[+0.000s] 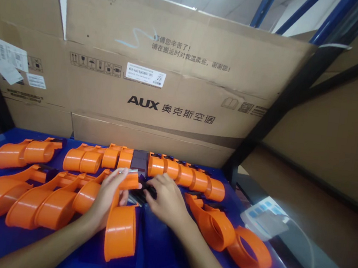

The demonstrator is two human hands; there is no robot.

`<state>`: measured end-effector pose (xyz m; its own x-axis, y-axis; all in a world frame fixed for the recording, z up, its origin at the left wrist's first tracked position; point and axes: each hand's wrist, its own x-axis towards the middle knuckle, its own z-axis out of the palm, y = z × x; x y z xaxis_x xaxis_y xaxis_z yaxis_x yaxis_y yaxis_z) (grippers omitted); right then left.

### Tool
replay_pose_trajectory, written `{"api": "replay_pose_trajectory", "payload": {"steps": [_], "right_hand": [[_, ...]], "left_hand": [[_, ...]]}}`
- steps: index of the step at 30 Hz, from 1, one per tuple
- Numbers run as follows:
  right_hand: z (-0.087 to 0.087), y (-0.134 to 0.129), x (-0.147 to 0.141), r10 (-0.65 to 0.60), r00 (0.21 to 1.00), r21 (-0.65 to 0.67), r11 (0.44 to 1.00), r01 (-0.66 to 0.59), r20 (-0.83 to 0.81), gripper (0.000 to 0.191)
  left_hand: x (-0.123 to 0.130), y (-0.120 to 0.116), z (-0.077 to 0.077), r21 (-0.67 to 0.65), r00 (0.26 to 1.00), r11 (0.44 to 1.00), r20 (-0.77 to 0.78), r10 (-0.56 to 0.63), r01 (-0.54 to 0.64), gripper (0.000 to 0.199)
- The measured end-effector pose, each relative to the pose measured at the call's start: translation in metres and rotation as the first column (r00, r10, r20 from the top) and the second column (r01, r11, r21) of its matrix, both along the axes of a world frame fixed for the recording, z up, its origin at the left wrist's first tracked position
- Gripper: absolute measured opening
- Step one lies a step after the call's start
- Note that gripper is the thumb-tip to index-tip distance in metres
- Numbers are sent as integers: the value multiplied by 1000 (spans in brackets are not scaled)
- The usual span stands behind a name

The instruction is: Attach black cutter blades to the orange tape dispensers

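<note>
My left hand [106,201] is closed round the handle of an orange plastic tape dispenser [121,234], its wide ring hanging toward me. A small serrated metal strip [129,171] shows at the dispenser's top end. Just to the right, my right hand [166,200] has its fingers bent and drawn together over small black parts [148,188]; what lies between the fingertips is hidden. Thin metal strips [135,198] lie between the two hands. More orange dispensers stand around both hands, such as one at the left [60,208] and one at the right [215,229].
A blue table surface [83,257] carries rows of orange dispensers [201,181]. A dark flat box [139,161] stands among the back row. Large cardboard [183,104] rises behind. At right are a dark metal post [267,115] and a white-and-blue device [265,218] with a cable.
</note>
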<state>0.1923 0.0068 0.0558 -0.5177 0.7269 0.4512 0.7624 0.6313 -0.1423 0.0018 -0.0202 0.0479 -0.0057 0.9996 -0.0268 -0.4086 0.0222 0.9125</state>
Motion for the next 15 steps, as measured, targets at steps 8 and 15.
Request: {"api": "replay_pose_trajectory", "payload": {"steps": [8,15], "right_hand": [[1,0,2,-22,999,-41,999,24,48,19],[9,-1,6,-2,985,-51,999,-7,-173,18]], "left_hand": [[2,-2,-2,52,1000,999,-22,14,-13,45],[4,-3,-4,57,1000,998,-13,-26,26,41]]}}
